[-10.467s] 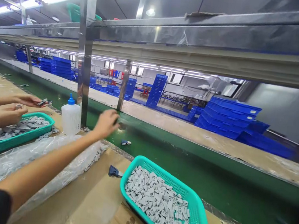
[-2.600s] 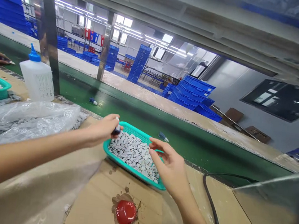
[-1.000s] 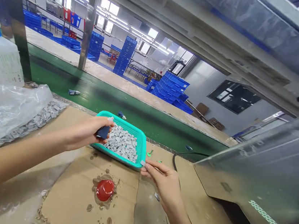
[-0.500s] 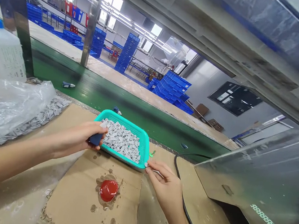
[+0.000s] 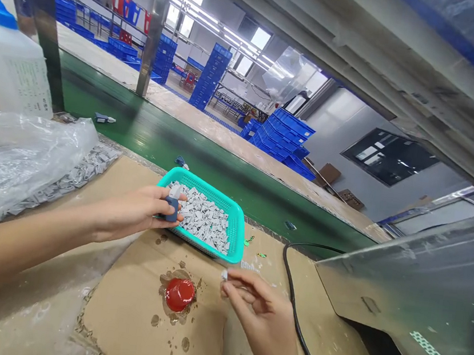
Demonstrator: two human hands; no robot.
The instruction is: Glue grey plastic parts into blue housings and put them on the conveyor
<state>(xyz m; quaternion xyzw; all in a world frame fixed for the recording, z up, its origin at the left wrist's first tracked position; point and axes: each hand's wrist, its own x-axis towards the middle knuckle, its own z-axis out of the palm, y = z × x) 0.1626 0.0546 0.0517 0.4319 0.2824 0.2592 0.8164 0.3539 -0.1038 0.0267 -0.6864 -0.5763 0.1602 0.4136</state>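
My left hand (image 5: 146,212) is closed on a dark blue piece with a light grey top (image 5: 171,207), held upright at the near left rim of the basket. Between thumb and fingertips, my right hand (image 5: 266,310) pinches a small light grey part (image 5: 224,275), just in front of the basket's right corner. The turquoise plastic basket (image 5: 236,232) holds a heap of small grey plastic parts (image 5: 202,213). On the cardboard sheet (image 5: 144,333) below stands a wet red cup-like thing (image 5: 180,295) with dark wet spots around it.
A clear plastic bag (image 5: 27,157) lies at left over more grey parts, before a white bottle with a blue cap (image 5: 15,67). Behind runs a green conveyor belt (image 5: 147,132) with a few blue-and-white pieces on it. A black cable (image 5: 292,305) curves at right beside a metal panel (image 5: 397,278).
My left hand has turned the dark blue piece more upright and into clearer view. My right hand, still pinching the small grey part, has come down and away from the basket's corner.
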